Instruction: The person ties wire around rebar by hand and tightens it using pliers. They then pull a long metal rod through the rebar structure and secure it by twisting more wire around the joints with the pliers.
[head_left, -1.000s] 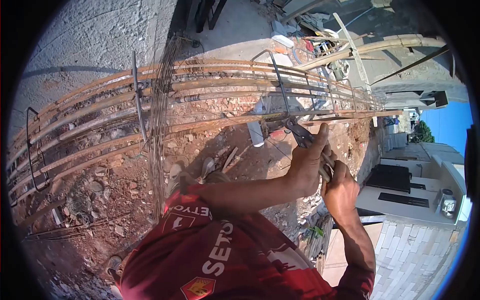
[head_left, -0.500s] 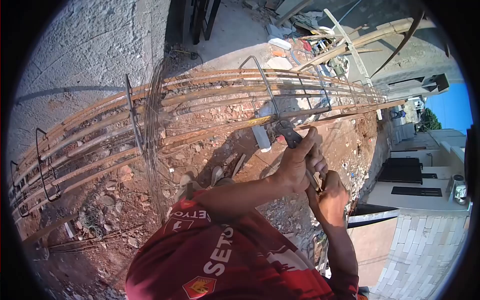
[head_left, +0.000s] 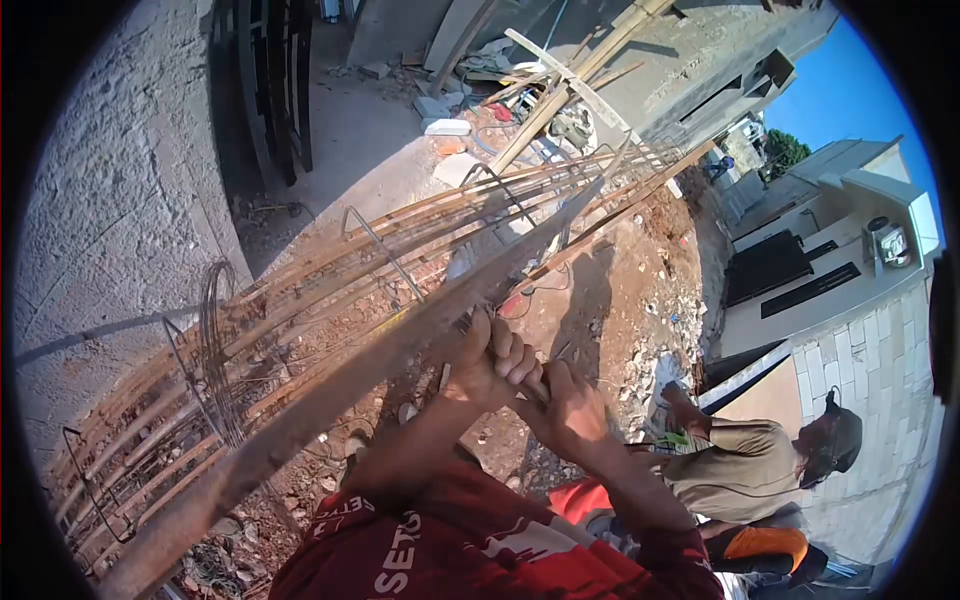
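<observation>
Both hands clamp a tool's handles against the near rebar (head_left: 330,390) at the frame's centre: left hand (head_left: 490,362) closed on the handle, right hand (head_left: 572,412) at four o'clock likewise. Tying appears under way; the next move likely calls for a firm twist.

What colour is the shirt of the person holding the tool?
Red with white lettering, on the shirt, in the head view.
</observation>
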